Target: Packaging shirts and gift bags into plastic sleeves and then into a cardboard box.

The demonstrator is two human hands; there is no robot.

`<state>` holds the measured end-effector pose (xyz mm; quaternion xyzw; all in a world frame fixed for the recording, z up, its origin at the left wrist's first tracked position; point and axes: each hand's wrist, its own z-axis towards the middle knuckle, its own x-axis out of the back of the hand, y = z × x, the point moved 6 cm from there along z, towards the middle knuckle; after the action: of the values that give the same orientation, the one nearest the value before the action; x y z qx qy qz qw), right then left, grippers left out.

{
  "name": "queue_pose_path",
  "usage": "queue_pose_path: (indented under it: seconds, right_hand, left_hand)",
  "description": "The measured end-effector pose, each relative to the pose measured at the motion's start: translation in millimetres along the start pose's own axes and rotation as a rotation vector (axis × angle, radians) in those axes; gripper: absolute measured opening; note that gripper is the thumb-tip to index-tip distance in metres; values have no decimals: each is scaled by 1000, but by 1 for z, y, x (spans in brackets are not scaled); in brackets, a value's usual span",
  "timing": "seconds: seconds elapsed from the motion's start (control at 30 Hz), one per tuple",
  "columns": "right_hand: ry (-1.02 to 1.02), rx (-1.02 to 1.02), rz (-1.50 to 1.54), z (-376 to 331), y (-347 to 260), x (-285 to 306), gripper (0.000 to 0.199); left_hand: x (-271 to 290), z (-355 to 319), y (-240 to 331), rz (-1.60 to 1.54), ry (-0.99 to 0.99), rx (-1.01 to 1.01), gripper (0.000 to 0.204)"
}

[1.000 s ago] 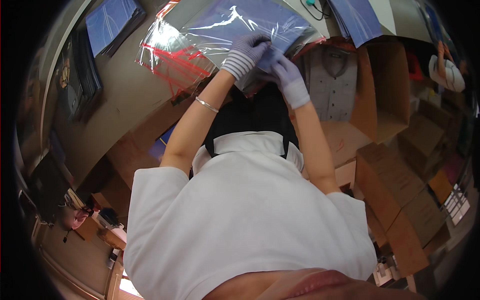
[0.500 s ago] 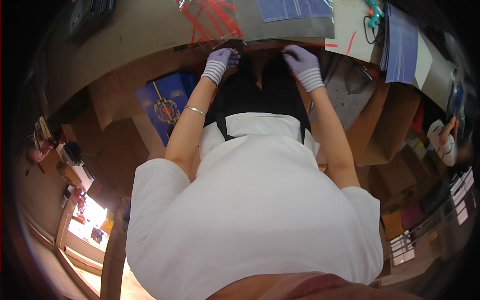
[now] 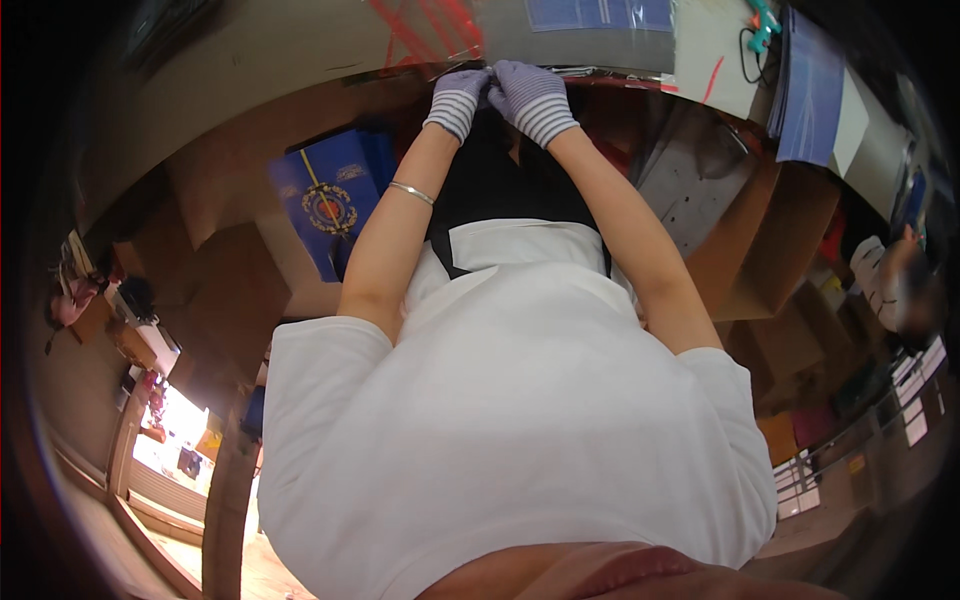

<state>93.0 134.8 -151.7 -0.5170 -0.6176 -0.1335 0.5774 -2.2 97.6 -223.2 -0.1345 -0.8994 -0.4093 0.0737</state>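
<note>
My left hand (image 3: pixel 461 98), in a pale purple glove with a striped cuff, is at the table's near edge with its fingers closed. Against its fingertips rests my right hand (image 3: pixel 529 92), gloved alike and also closed. What the two pinch between them is hidden or too small to name. Just beyond the hands, red tape strips (image 3: pixel 425 30) lie on the table (image 3: pixel 290 55). A blue printed sheet (image 3: pixel 600 14) in clear film lies farther off, slightly to the right.
Blue printed boxes or folders (image 3: pixel 330 205) are left of my lap, near brown cardboard. An open cardboard box (image 3: pixel 770 240) stands at the right. On the table's right are a stack of blue sheets (image 3: pixel 808 90) and a teal tool (image 3: pixel 764 25) with a black cord. Another person's sleeve (image 3: pixel 872 275) shows far right.
My right hand has moved left and up to meet my left hand, which shifted slightly right and away from me. Both were apart before.
</note>
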Motion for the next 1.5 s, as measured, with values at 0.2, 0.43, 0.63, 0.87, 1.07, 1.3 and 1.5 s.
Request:
queue_pose_path:
  seconds: [0.2, 0.43, 0.63, 0.87, 1.07, 1.3, 1.5]
  right_hand:
    - [470, -681, 325, -164, 207, 118, 23]
    - [308, -867, 15, -323, 294, 89, 19]
    - [-102, -382, 1112, -137, 103, -16, 27]
    - [161, -681, 1529, -32, 146, 15, 30]
    - [357, -691, 745, -34, 214, 39, 41]
    - [562, -210, 793, -5, 69, 104, 40]
    - [766, 189, 400, -144, -15, 203, 18]
  left_hand:
    - [17, -14, -46, -768, 218, 259, 23]
    - [-7, -15, -45, -1010, -147, 310, 29]
    - [0, -6, 10, -1475, -177, 37, 51]
    - [68, 4, 17, -1466, 23, -242, 66]
    - [76, 18, 24, -1415, 25, -343, 58]
    - [103, 13, 23, -1123, 65, -354, 44]
    - [81, -218, 298, 266, 333, -1425, 27]
